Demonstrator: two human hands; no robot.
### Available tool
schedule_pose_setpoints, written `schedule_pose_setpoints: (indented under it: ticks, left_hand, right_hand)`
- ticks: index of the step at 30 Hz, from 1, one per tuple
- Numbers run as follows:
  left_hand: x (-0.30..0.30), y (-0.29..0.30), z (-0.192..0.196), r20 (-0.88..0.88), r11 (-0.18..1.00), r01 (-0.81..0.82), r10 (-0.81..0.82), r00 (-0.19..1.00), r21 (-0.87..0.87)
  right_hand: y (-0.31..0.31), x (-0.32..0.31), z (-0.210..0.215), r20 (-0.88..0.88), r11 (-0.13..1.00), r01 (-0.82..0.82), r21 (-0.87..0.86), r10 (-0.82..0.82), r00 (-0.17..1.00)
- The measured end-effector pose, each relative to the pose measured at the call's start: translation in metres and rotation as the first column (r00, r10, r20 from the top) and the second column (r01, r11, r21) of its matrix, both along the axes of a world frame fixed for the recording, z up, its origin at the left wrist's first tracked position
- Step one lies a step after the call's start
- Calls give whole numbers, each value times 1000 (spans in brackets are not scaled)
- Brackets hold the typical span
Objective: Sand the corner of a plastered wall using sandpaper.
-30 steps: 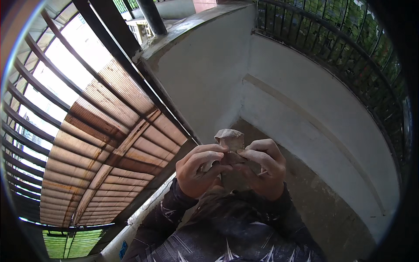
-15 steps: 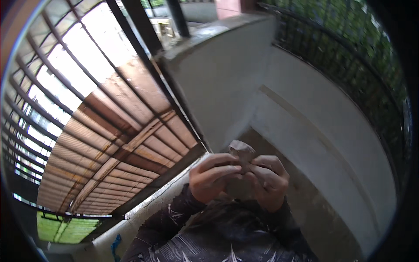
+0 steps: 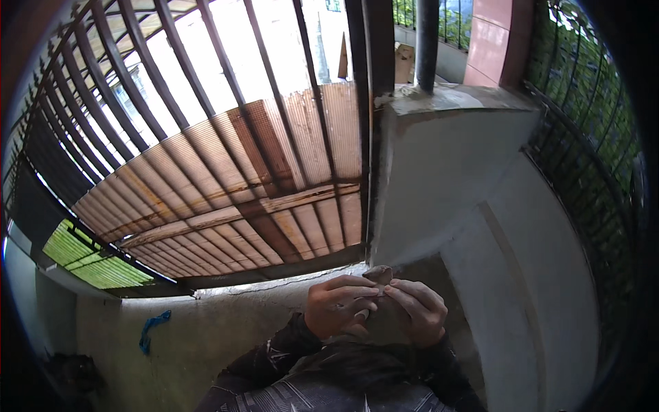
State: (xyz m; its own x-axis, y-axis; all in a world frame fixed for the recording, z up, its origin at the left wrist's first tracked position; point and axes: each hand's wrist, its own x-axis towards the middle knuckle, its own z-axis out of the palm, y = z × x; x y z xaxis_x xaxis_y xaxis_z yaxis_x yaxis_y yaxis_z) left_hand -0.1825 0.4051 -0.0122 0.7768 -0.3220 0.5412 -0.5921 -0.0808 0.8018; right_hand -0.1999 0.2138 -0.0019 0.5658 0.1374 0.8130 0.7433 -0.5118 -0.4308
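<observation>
Between the fingertips of both hands is a small grey-brown clay-like piece [image 3: 377, 275], its rounded, hollow-looking top showing above the fingers. My left hand [image 3: 336, 302] pinches it from the left, with thumb and fingers brought together. From the right, my right hand [image 3: 420, 309] grips it the same way, and the fingertips of both hands nearly meet. Pale smears coat the fingers. The lower part of the piece is mostly hidden by the hands, so its full shape and exact kind cannot be made out. Both forearms are in dark patterned sleeves.
A dark barred gate [image 3: 295, 206] backed with brown corrugated sheets stands ahead and left. To the right is a low grey wall [image 3: 446, 172] topped by a fence. A blue strip of plastic [image 3: 154, 331] lies on the concrete floor [image 3: 206, 343] at left.
My view has turned left, so the gate and wall appear farther right and more upright. The piece's top now tilts and shows a hollow side; both hands still hold it.
</observation>
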Motion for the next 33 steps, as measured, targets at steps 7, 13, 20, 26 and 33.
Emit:
schedule_pose_setpoints:
  ticks: [7,13,20,26,33]
  left_hand:
    - [9,23,-2,6,975,168,-171,985,147]
    - [17,-11,12,107,950,241,-266,958,198]
    - [9,-62,15,-412,808,371,-562,717,-457]
    - [6,-90,19,-596,921,188,-367,714,-341]
    - [0,-98,7,-587,891,244,-438,681,-382]
  right_hand:
    - [-11,6,13,-72,977,-186,-103,179,981]
    - [-32,3,13,-29,976,-219,-8,219,975]
    - [-42,-23,9,-255,895,233,379,-141,957]
    - [-42,-36,1,-313,734,419,534,-288,905]
    - [-40,-48,-10,-366,677,513,528,-363,857]
